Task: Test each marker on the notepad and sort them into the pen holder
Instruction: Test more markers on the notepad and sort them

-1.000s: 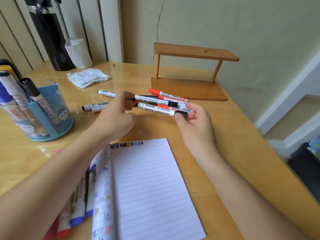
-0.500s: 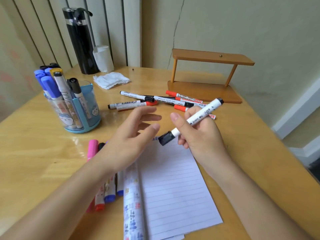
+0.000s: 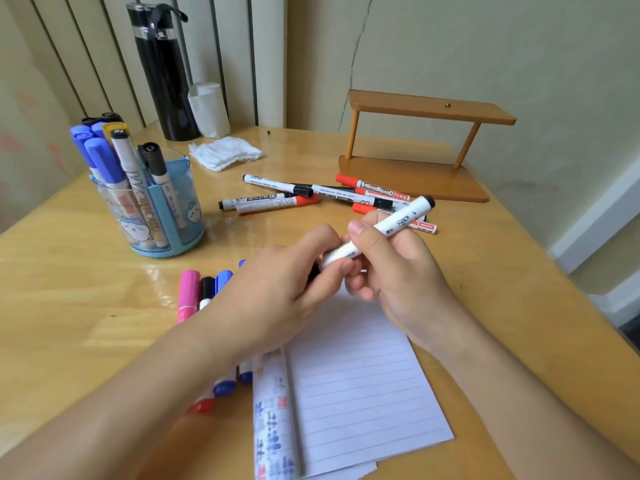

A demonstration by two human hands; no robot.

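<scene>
Left hand [image 3: 277, 292] is now closing on the cap of the marker [image 3: 391, 226] that right hand [image 3: 398, 268] is clamping; uncapping next, notepad [image 3: 360, 386] at 6 o'clock.

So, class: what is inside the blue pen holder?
The blue pen holder holds several upright markers: blue-capped ones, a yellow-capped one and a black-capped one. Those behind are partly hidden, so the exact count is unclear.
</scene>
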